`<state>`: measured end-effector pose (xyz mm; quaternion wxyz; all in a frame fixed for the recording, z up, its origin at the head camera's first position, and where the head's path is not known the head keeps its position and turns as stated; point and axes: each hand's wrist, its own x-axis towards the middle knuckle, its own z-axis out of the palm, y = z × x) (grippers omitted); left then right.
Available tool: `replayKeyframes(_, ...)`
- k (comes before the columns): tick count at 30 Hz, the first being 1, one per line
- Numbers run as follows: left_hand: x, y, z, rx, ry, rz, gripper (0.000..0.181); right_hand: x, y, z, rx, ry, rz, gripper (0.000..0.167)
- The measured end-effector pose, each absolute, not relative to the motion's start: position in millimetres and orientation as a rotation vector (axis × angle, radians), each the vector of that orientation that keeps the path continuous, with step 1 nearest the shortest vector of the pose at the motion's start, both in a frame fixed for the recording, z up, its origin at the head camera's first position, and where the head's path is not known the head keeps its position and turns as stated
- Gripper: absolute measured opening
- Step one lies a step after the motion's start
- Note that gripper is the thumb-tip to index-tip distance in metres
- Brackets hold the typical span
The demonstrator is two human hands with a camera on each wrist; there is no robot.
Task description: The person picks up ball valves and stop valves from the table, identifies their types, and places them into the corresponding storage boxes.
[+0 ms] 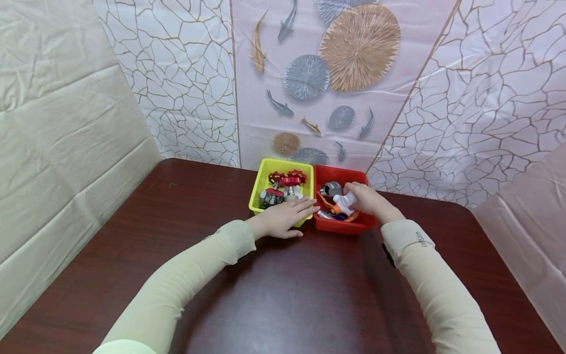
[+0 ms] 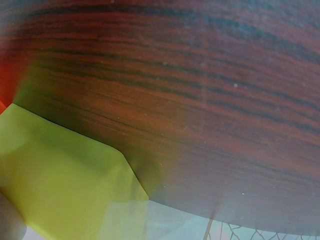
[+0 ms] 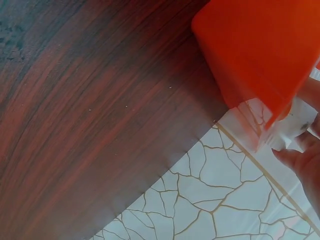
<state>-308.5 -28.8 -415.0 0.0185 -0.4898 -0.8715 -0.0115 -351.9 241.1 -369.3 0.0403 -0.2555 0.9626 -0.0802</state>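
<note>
In the head view my left hand lies over the front right rim of a yellow bin, fingers extended toward the red bin beside it. Metal valves with red handwheels sit inside the yellow bin. At the red bin's right side, my right hand pinches a white plastic pipe fitting, which is low among the bin's contents. The right wrist view has the thumb and fingers around this white piece. A grey metal fitting and orange-handled pieces lie near it.
Both bins stand side by side at the back of a dark wooden table. Right behind them hangs a patterned cloth. Pale cloth also hangs along the left side.
</note>
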Motion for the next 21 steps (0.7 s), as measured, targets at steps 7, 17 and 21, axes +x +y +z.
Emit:
replayKeyframes(7, -307.7, -28.4, -414.6, -1.518, -2.704, -0.021, 0.076, -349.3, 242.2, -369.6, -0.791, 2.961, -0.203, 0.031)
replayKeyframes(17, -308.0, -27.5, -413.3, -1.502, -2.741, -0.019, 0.076, -344.1, 244.7, -369.6, -0.877, 2.991, -0.183, 0.034)
replayKeyframes(21, -308.7, -27.5, -414.0, -1.491, -2.761, -0.014, 0.077, -342.4, 244.9, -369.0, -0.914, 2.992, -0.183, 0.033)
